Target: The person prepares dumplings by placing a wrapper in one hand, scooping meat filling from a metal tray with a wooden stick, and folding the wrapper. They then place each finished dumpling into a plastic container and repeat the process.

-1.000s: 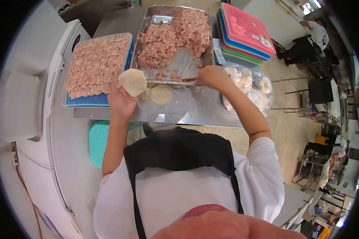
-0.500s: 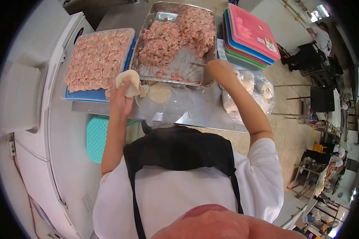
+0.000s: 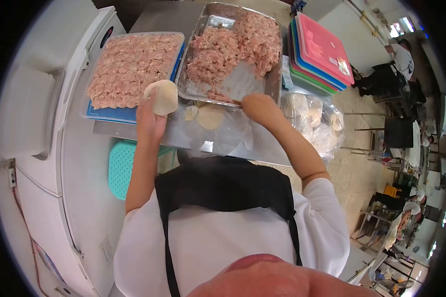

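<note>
My left hand (image 3: 150, 118) holds a round, pale dough wrapper (image 3: 164, 98) out flat, beside the near corner of a tray of formed meat dumplings (image 3: 134, 69). My right hand (image 3: 260, 109) is closed around a thin, spatula-like tool (image 3: 237, 102), mostly hidden by the fingers. Its tip is over the near rim of a metal pan (image 3: 278, 74), close to a strip of meat. Minced meat filling (image 3: 214, 55) is heaped at the pan's far and left parts. More dough wrappers (image 3: 210, 116) lie on the metal table just below the pan.
Clear plastic bags of round wrappers (image 3: 316, 119) sit at the table's right end. Behind them rises a stack of coloured plastic lids (image 3: 324, 47). A teal stool (image 3: 122, 171) stands under the table's left side, near a white refrigerator (image 3: 84, 188). Other people work far right.
My right hand has come back from inside the pan to its near rim, with the tool. In my left hand the wrapper now faces up more flatly. The whole view has shifted slightly.
</note>
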Motion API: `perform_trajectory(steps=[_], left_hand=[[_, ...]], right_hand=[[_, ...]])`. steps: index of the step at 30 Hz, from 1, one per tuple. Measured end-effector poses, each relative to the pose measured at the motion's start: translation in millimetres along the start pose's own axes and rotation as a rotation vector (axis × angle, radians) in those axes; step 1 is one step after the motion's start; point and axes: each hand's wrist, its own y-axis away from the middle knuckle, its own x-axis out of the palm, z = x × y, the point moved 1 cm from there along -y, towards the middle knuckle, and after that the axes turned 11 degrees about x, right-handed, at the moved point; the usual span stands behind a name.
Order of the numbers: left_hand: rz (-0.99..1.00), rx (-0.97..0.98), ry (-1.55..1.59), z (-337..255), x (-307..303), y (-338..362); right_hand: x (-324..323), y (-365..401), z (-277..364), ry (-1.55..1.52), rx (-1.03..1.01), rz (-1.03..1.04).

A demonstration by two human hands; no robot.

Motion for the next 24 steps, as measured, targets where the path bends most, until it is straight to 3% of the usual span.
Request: perform_trajectory(steps=[2, 8, 11, 14, 17, 20, 24], left_hand=[[0.022, 0.021, 0.017, -4, 3, -5], [0.059, 0.031, -0.012, -16, -1, -21], [0.067, 0.025, -0.016, -21, -1, -23], [0.062, 0.029, -0.004, -25, -1, -23], [0.005, 0.048, 0.034, -15, -5, -27], [-0.002, 0.083, 0.066, -2, 4, -31], [0.052, 0.015, 0.140, 41, 29, -37]], right_hand=[[0, -22, 16, -0.087, 0.004, 0.036], [-17, -68, 16, -0.089, -0.090, -0.336], [11, -94, 7, -0.111, -0.183, -0.283], [49, -81, 8, -0.562, -0.186, 0.045], [37, -69, 5, -0.642, -0.130, 0.274], [10, -46, 0, -0.862, -0.043, 0.377], [-18, -30, -14, -1.074, 0.047, 0.344]])
